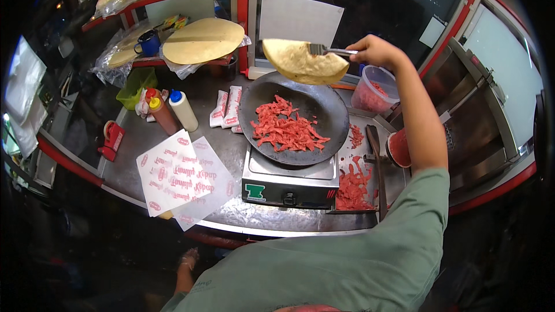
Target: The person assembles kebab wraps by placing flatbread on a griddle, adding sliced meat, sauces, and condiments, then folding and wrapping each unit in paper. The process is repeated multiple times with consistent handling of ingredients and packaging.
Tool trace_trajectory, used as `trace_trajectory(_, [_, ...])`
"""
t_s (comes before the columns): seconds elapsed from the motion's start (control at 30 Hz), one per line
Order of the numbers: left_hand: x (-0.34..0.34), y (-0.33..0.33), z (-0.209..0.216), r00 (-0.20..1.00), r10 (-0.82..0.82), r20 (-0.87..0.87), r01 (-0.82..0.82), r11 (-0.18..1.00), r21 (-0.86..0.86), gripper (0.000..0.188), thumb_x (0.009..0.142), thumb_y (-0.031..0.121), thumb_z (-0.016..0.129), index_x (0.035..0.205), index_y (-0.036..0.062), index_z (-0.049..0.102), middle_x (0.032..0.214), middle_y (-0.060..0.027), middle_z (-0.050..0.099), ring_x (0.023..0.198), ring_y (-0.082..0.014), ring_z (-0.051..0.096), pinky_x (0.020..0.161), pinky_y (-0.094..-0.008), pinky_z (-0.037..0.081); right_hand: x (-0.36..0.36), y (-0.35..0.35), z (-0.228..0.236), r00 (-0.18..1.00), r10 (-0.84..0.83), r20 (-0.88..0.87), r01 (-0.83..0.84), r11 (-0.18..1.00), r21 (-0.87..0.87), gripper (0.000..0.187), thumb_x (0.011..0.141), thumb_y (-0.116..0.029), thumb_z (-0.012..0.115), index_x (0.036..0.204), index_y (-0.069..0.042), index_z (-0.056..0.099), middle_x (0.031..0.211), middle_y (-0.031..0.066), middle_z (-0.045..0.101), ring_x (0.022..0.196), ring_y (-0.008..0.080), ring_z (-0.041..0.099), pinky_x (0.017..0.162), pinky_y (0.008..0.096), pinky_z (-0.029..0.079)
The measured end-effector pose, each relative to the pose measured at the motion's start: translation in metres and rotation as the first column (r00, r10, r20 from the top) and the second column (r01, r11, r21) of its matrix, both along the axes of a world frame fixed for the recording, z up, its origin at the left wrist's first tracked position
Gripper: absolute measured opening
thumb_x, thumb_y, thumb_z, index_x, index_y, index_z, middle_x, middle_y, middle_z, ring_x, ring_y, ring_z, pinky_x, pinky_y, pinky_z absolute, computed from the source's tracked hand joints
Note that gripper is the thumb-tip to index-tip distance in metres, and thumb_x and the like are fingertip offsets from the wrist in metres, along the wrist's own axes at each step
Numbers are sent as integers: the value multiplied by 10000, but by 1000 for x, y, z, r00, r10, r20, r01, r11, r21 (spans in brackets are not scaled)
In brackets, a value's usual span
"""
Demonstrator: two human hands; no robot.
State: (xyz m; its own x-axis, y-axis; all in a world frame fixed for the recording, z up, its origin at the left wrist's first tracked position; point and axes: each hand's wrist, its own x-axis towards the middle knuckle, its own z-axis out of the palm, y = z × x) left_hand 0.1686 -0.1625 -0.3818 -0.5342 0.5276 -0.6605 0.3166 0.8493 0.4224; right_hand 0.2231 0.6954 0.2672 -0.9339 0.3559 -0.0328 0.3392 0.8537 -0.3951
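- Flatbread (300,60), folded into a half-round, hung in the air above the far rim of the dark round pan (289,117), lifted on a metal fork (332,51).
- Right hand (377,52) was closed in a fist-like pinch around the fork's handle, arm stretched out over the counter; the tines met the bread at its upper right edge.
- Left hand was out of view, so its state could not be told.
- The bread looked light, thin and pliant: it kept its fold but sagged slightly away from the fork, which suggests it could tear or slip off if jerked.
- Held by one edge only, it probably swung easily; a steadier hold would likely be nearer the fold's thick middle, or from beneath.
- Its surface seemed dry and toasted in patches, so not slippery, though likely hot.
- Red meat strips (287,130) lay in a loose heap in the pan, directly below and just before the bread.
- The pan sat on a small steel burner (289,182); more red strips lay on the tray (354,182) to its right.
- Squeeze bottles (173,110) and printed wrapping papers (179,179) lay well to the left.
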Motion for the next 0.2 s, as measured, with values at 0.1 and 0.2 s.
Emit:
trace_trajectory(0.1, [25, 5, 9, 986, -99, -136, 112, 989, 93, 427, 1063, 307, 509, 1423, 82, 557, 1333, -212, 634, 1202, -358, 622, 1020, -486, 514, -29, 14, 20, 943, -173, 283, 254, 926, -279, 303, 950, -160, 735, 1247, -121, 781, 767, 6, 667, 517, 93, 436, 462, 305, 342])
trace_trajectory(0.2, [39, 27, 58, 995, 77, -56, -66, 982, 176, 362, 1055, 345, 569, 1314, 112, 669, 1146, -203, 696, 1031, -341, 666, 959, -523, 535, -41, 25, -27, 859, -239, 452, 350, 920, -179, 293, 942, -174, 750, 1223, -100, 786, 755, 0, 647, 527, 98, 454, 470, 314, 361])
